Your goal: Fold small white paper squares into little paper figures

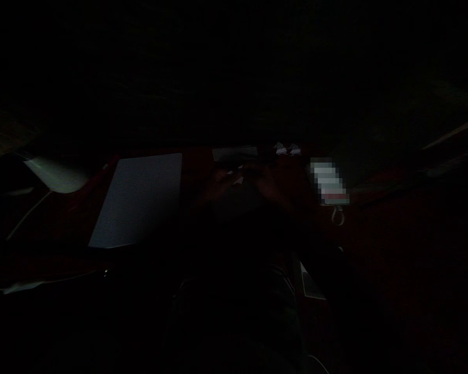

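Whitish, cone-shaped object [64,174], far left, laid on a slant; pale green-grey in the gloom, identity not clear. Thin pale cable [28,214], descending from below it toward the left. Pale streak [25,286], lower left, too dim to name. Large blue-grey sheet [140,197], roughly rectangular, lying flat on a dark red surface [292,179]; lower right corner lost in shadow.

Left hand [219,181], bare, reaching in to the middle; fingers bent toward and partly covering a small white piece [238,180], which shows only as slivers around the fingertips. Whether the fingers grip it or merely lie over it, cannot tell. Said piece located between the two hands, above a dim grey sheet [236,203]. Right hand [264,181], bare, facing the left one, fingers angled inward near the same piece; its grip cannot be told in the darkness.

Two small white scraps [281,149], creased and peaked, side by side beyond the right hand. Pale-edged flat item [313,283], lower down, partly hidden by shadow. Bright oblong item [329,181], its face pixelated, set slantwise; pale loop [337,216] at its near end.
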### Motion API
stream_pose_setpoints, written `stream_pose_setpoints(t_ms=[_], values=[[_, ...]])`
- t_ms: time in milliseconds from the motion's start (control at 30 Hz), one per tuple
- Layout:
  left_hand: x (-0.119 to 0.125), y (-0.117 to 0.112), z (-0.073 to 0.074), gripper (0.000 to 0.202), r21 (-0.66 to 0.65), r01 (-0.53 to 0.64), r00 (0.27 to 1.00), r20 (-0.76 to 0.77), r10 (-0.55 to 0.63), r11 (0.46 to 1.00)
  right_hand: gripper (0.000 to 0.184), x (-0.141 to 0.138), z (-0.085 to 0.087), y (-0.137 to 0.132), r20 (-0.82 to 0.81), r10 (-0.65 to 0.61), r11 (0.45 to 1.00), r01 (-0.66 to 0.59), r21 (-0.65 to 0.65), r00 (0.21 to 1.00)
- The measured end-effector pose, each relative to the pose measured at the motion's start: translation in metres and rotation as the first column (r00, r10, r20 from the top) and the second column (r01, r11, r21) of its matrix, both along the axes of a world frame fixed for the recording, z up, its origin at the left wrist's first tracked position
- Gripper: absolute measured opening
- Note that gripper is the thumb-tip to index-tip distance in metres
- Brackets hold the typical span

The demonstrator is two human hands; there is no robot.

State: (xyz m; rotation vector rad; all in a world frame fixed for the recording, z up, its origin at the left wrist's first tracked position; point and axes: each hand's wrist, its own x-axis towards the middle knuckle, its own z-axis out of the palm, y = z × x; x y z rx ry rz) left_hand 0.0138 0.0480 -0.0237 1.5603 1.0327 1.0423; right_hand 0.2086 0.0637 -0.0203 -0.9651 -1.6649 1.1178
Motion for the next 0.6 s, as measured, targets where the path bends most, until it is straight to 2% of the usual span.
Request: stream_pose_setpoints(t_ms=[133,333,467,600], values=[[0.001,0.002,-0.001,0.059,0.01,-0.008,1.0,0.019,0.008,1.0,0.038,0.0,-0.003,0.001,0.013,0.024,1.0,-0.024,0.004,1.0],[-0.005,0.009,-0.01,0.049,-0.048,-0.021,0.999,0.025,0.022,0.999,0.034,-0.001,-0.007,0.003,-0.036,-0.041,0.999,0.041,0.0,0.999],[-0.007,0.008,-0.01,0.039,-0.036,-0.092,0.996,0.014,0.093,0.995,0.032,0.0,-0.007,0.004,0.001,-0.015,0.999,0.015,-0.039,1.0],[-0.007,0.007,-0.009,0.037,-0.029,-0.095,0.995,0.004,0.096,0.995,0.035,0.0,-0.007,0.0,0.027,0.031,0.998,-0.03,-0.047,0.999]])
